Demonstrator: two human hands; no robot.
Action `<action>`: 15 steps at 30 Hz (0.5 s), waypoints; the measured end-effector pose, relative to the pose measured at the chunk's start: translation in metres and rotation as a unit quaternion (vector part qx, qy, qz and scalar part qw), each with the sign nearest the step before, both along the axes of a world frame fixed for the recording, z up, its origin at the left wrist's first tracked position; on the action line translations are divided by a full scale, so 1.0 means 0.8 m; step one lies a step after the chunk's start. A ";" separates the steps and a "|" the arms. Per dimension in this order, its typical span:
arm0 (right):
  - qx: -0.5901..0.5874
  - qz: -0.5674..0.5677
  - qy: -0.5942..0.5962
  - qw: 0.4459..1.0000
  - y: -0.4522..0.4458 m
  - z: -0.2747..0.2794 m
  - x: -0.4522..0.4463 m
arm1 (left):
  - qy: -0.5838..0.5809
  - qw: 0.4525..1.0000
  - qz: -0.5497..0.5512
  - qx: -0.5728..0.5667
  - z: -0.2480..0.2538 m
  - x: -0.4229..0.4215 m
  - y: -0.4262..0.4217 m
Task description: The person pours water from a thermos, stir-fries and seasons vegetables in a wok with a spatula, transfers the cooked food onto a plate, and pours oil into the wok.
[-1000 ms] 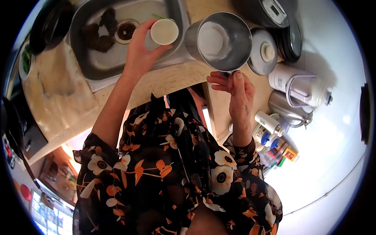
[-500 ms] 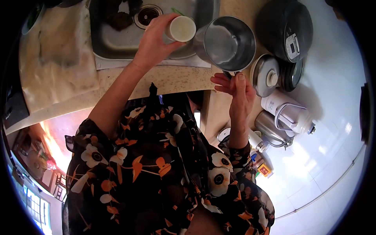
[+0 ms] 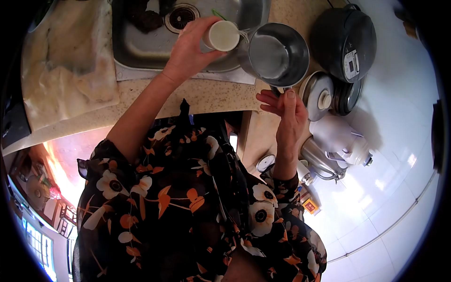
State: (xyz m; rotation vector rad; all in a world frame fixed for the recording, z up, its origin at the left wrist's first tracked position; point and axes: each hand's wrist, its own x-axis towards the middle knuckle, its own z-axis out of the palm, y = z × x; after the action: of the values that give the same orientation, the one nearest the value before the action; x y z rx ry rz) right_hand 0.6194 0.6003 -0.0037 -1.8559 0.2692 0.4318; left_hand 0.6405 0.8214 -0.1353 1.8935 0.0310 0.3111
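My left hand [image 3: 190, 49] is wrapped round a small pale cup [image 3: 223, 36] above the near edge of the sink. Its round top faces the camera, and whatever is inside looks pale. A thin clear streak of liquid [image 3: 244, 34] shows between the cup and a metal saucepan [image 3: 275, 54] just to its right. With thumb and fingers, my right hand [image 3: 287, 110] grips the saucepan's dark handle [image 3: 280, 90]. The saucepan is tilted so that its shiny inside shows; how much it holds, I cannot tell.
A steel sink [image 3: 150, 63] with dark pieces by its drain lies ahead. At right stand a black rice cooker [image 3: 340, 44], a pot lid [image 3: 317, 94], a white jug [image 3: 336, 134] and a metal kettle [image 3: 322, 157]. A stained board or sheet [image 3: 70, 94] covers the left counter.
A streak of liquid now shows between the cup and the saucepan. Both hands keep their grips. The whole view has shifted slightly.
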 end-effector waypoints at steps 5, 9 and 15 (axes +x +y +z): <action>0.007 -0.008 0.002 1.000 -0.002 0.004 0.000 | -0.004 1.000 -0.001 0.002 0.001 0.002 0.000; 0.025 -0.016 0.003 1.000 -0.005 0.003 -0.003 | -0.001 1.000 -0.009 0.000 0.003 0.004 0.000; 0.029 -0.024 -0.003 0.999 -0.008 0.001 -0.009 | 0.019 1.000 -0.022 -0.008 0.011 0.006 -0.002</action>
State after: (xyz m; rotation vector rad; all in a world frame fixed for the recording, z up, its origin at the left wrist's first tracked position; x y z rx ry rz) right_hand 0.6119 0.5937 -0.0030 -1.7899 0.2932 0.3962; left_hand 0.6450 0.8197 -0.1266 1.8812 0.0177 0.2444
